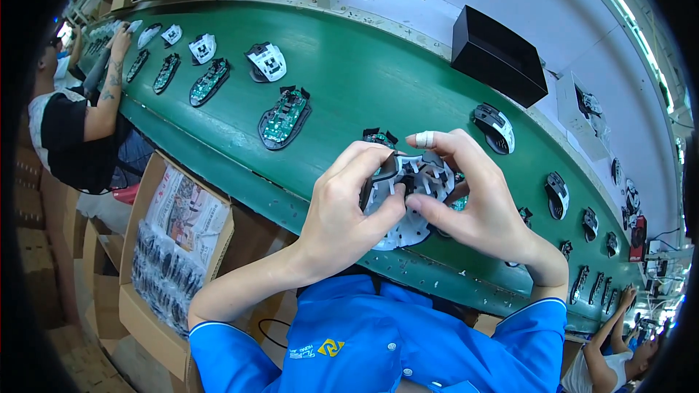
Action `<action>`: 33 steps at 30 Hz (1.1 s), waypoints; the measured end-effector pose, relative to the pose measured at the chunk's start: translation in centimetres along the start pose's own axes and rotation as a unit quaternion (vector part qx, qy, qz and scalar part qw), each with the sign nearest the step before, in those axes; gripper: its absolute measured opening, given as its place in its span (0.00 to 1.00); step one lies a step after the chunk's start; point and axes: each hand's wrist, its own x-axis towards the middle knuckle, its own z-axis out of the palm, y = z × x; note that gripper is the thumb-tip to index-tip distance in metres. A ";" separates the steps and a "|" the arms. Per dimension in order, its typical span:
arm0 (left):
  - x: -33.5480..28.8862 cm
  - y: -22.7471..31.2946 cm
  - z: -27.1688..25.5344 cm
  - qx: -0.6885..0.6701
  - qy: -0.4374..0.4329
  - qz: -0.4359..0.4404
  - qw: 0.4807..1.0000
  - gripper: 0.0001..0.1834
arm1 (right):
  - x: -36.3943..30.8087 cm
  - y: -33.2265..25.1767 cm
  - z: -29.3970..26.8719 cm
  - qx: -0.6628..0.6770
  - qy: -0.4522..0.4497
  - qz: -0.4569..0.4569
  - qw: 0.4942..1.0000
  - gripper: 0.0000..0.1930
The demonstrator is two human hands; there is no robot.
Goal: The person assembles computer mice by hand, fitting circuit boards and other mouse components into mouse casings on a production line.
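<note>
Both hands hold the upper shell of a computer mouse, its white and black inner side turned up toward me. My left hand grips the shell's left side, thumb pressed inside. My right hand closes on the other side, its thumb tip meeting the left thumb near the middle. White tape wraps one right fingertip. Behind the shell, a mouse base with a green circuit board shows only in part. To the left lie another open mouse base and a white mouse shell.
The green bench carries more bases and shells leftward and several mice rightward. A black box stands at the back. An open carton of wrapped parts sits lower left. A tattooed co-worker works at left, another person at lower right.
</note>
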 end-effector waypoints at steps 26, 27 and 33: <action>0.0 -0.1 -0.9 -0.039 0.009 -0.027 0.999 0.14 | 0.7 -0.6 0.9 0.065 -0.004 0.071 0.995 0.24; -0.1 -0.1 -0.9 -0.057 0.015 -0.033 0.998 0.14 | 0.7 -0.4 1.0 0.099 -0.005 0.075 0.992 0.23; 0.2 -0.1 -1.1 0.011 0.010 0.008 1.000 0.14 | 0.6 0.8 1.5 0.154 0.002 0.086 0.984 0.23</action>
